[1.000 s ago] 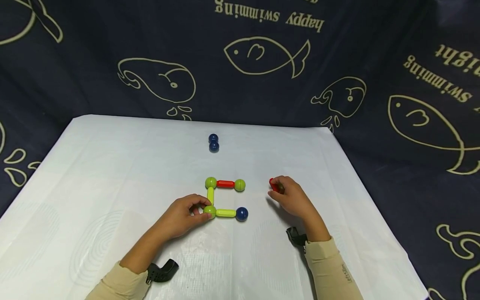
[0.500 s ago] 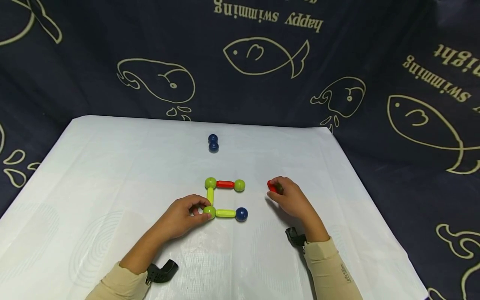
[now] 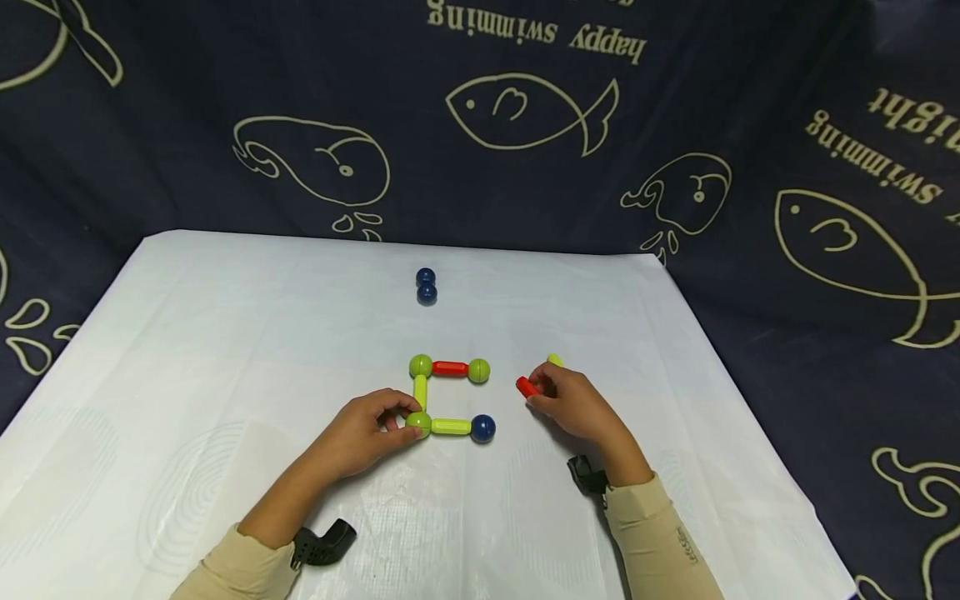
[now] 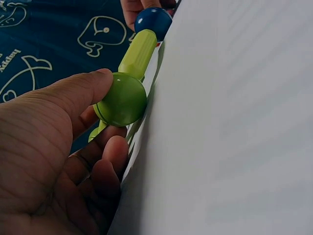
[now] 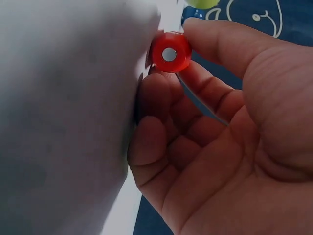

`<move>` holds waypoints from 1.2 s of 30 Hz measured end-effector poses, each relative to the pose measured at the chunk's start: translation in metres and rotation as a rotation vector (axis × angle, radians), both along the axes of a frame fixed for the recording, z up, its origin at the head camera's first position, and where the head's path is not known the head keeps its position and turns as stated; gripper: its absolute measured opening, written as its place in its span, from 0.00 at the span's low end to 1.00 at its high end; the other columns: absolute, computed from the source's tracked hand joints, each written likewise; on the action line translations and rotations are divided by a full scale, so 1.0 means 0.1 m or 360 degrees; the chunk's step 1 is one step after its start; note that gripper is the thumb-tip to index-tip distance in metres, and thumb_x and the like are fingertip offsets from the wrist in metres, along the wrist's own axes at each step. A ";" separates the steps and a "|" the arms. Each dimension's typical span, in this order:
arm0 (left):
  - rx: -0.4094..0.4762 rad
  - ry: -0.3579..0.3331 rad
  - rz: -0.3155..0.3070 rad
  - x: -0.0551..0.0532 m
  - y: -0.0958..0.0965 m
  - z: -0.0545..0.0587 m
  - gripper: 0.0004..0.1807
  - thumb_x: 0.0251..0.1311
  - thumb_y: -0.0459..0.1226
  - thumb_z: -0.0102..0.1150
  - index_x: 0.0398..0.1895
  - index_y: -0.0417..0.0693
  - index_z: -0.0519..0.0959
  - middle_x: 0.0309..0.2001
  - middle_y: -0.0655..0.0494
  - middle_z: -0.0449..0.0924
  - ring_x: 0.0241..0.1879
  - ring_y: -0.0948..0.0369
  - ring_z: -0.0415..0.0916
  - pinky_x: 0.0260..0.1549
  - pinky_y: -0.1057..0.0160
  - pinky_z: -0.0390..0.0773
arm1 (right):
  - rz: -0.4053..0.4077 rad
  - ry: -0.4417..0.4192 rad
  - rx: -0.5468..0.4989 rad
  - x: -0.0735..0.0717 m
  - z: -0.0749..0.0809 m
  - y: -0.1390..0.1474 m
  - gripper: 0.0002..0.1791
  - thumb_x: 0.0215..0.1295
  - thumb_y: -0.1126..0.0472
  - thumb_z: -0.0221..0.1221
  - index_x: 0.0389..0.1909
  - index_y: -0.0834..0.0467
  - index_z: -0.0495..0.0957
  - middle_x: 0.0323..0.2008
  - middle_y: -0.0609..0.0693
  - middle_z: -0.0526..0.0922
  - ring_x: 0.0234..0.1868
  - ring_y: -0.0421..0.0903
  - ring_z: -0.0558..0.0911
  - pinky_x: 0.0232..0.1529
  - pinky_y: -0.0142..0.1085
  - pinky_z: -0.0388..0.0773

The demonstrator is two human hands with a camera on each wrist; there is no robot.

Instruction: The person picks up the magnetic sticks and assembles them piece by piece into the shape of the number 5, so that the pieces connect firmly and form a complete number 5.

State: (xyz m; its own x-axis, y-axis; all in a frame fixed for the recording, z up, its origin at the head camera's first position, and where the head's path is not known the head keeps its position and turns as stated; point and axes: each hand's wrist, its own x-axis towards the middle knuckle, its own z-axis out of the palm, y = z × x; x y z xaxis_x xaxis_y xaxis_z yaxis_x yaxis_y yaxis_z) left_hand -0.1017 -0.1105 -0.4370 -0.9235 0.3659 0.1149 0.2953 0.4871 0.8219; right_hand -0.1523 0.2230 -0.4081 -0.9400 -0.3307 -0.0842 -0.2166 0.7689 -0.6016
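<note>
My left hand (image 3: pixel 367 435) pinches a green ball (image 4: pixel 122 100) at the near left corner of a C-shaped chain of magnetic sticks and balls. From that ball a yellow-green stick (image 3: pixel 452 427) runs right to a blue ball (image 3: pixel 483 428). Another yellow-green stick (image 3: pixel 421 390) leads back to a second green ball (image 3: pixel 421 365), where a red stick (image 3: pixel 450 368) joins it to a third green ball (image 3: pixel 478 371). Right of the chain's open side, my right hand (image 3: pixel 576 404) holds a loose red magnetic stick (image 3: pixel 526 387); its silver end faces the right wrist camera.
Two blue balls (image 3: pixel 426 286) sit together toward the back of the white-covered table (image 3: pixel 262 317). A yellow-green tip (image 3: pixel 554 359) shows just beyond my right hand. A dark cloth (image 3: pixel 525 192) with fish drawings hangs behind the table.
My right hand has moved slightly left and nearer me, bringing its red stick toward the chain. The yellow-green tip now shows behind it. My left hand and the chain stay put.
</note>
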 end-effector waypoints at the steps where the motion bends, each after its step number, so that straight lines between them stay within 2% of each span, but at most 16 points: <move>1: 0.0001 -0.0001 -0.0001 0.00 0.00 0.00 0.12 0.57 0.40 0.72 0.43 0.53 0.83 0.34 0.66 0.77 0.32 0.65 0.71 0.30 0.65 0.72 | 0.0003 -0.0001 0.0005 0.00 0.00 0.00 0.10 0.63 0.64 0.66 0.43 0.56 0.78 0.29 0.45 0.77 0.32 0.44 0.73 0.37 0.39 0.71; 9: -0.0011 0.0004 -0.0003 0.00 0.01 0.01 0.12 0.57 0.41 0.72 0.43 0.53 0.83 0.34 0.66 0.77 0.32 0.65 0.71 0.30 0.65 0.72 | 0.0032 -0.0038 -0.0051 0.01 0.01 0.01 0.09 0.64 0.66 0.63 0.44 0.56 0.77 0.29 0.46 0.76 0.30 0.43 0.74 0.33 0.38 0.72; 15: -0.0013 -0.0014 0.0000 -0.01 0.02 0.03 0.12 0.58 0.40 0.71 0.44 0.52 0.82 0.33 0.65 0.76 0.32 0.64 0.71 0.30 0.65 0.72 | 0.0039 -0.0119 -0.0251 0.02 0.03 0.00 0.10 0.65 0.67 0.60 0.47 0.58 0.76 0.31 0.48 0.77 0.30 0.44 0.76 0.32 0.37 0.75; 19: -0.0033 -0.0018 -0.0005 -0.03 0.04 0.06 0.11 0.58 0.40 0.71 0.44 0.52 0.82 0.31 0.64 0.75 0.30 0.63 0.70 0.28 0.65 0.71 | 0.0007 -0.0243 -0.0410 0.02 0.06 -0.03 0.13 0.65 0.67 0.60 0.50 0.60 0.76 0.33 0.51 0.79 0.31 0.46 0.78 0.34 0.38 0.77; 22: -0.0063 -0.0010 -0.0015 -0.07 0.06 0.07 0.11 0.58 0.39 0.71 0.43 0.51 0.82 0.31 0.63 0.75 0.28 0.63 0.69 0.27 0.65 0.71 | -0.0015 -0.0331 -0.0526 0.03 0.09 -0.06 0.14 0.65 0.68 0.60 0.51 0.62 0.74 0.33 0.52 0.80 0.32 0.47 0.79 0.35 0.39 0.78; 26: -0.0097 -0.0015 -0.0014 -0.15 0.09 0.08 0.10 0.58 0.38 0.70 0.42 0.51 0.82 0.33 0.62 0.76 0.28 0.63 0.69 0.28 0.64 0.72 | 0.0025 -0.0408 -0.0618 0.05 0.10 -0.10 0.15 0.65 0.68 0.59 0.52 0.64 0.73 0.32 0.53 0.80 0.30 0.47 0.78 0.34 0.38 0.77; 36: -0.0141 -0.0022 0.0006 -0.41 0.13 0.09 0.10 0.58 0.37 0.69 0.42 0.48 0.82 0.35 0.59 0.79 0.31 0.61 0.71 0.33 0.60 0.73 | 0.0154 -0.0593 -0.0710 0.10 0.07 -0.23 0.19 0.63 0.71 0.53 0.55 0.67 0.67 0.30 0.54 0.79 0.28 0.47 0.77 0.34 0.38 0.77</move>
